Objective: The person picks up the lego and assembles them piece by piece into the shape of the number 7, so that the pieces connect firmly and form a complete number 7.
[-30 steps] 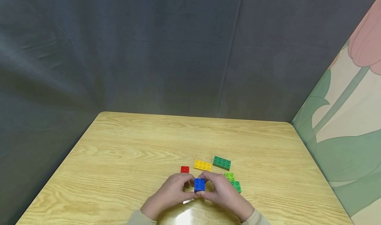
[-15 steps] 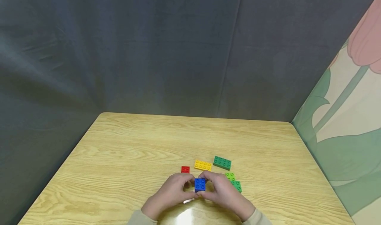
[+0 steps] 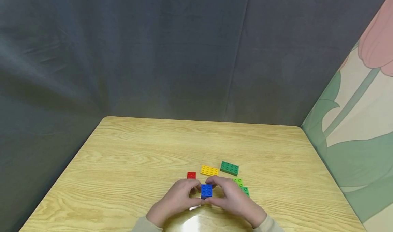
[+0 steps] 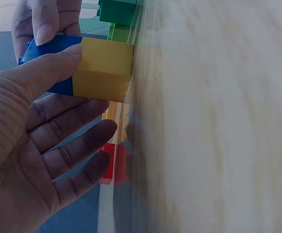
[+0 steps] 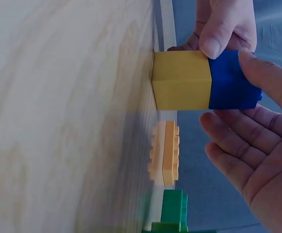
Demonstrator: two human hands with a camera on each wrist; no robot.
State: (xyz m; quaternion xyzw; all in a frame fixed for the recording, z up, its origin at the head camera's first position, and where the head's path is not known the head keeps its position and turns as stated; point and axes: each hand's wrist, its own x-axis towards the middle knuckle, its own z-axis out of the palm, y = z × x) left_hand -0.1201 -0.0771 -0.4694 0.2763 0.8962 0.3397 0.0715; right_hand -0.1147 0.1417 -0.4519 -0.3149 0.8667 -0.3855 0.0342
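Note:
A blue toy brick (image 3: 206, 190) with studs up sits on a taller yellow block (image 5: 182, 80), flush at the seam. This stack stands upright on the wooden table (image 3: 147, 150). My left hand (image 3: 176, 197) pinches it from the left, thumb on the near face over the seam between blue and yellow. From the right, my right hand (image 3: 231, 196) pinches the blue brick higher up, its thumb near the studded end in the right wrist view. Both thumb tips nearly meet at the near side. The lower fingers of both hands are spread off the stack.
Beyond the hands lie a small red brick (image 3: 191, 175), a flat yellow brick (image 3: 209, 170) and a dark green brick (image 3: 229, 168). A lime green brick (image 3: 237, 182) and a mid-green one (image 3: 245, 190) lie beside my right hand, partly covered by it. A dark curtain (image 3: 184, 54) hangs behind the table.
My right hand has shifted slightly to the right and covers a little more of the green bricks. The left hand and the stack stay practically in place.

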